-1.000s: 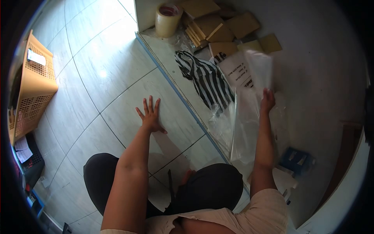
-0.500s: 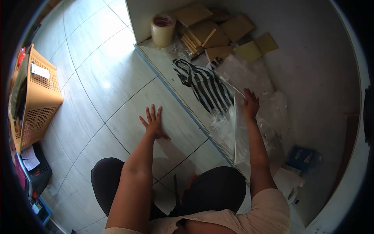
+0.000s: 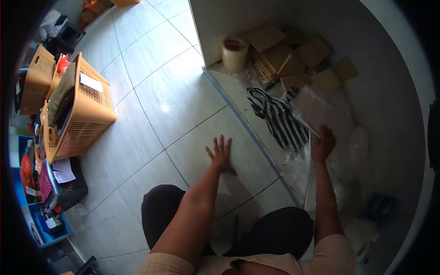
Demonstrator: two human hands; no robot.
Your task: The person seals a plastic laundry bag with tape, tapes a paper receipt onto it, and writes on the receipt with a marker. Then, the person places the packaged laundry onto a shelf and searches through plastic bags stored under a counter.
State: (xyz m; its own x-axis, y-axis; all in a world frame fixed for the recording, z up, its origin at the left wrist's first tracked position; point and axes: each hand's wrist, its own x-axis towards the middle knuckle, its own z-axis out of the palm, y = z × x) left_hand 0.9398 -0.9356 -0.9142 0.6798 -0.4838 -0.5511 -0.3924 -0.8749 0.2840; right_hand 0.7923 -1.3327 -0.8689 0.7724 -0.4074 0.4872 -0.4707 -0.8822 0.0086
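Observation:
My left hand is pressed on the tiled floor with its fingers spread and nothing in it. My right hand has its fingers curled at the edge of clear plastic sheeting inside the low compartment. A pale, thin edge of the plastic runs up to the fingers. Just left of that hand lies a black-and-white striped plastic bag, crumpled. More crinkled clear plastic spreads under and around my right wrist.
A roll of clear tape stands in the compartment's corner beside several brown board pieces. A blue-edged ledge borders the compartment. Perforated orange baskets and blue trays stand at left. A blurred blue item lies at lower right.
The view has swung left, so everything sits further right and more baskets show. My left hand stays flat on the floor. My right hand's fingers are more curled at the plastic.

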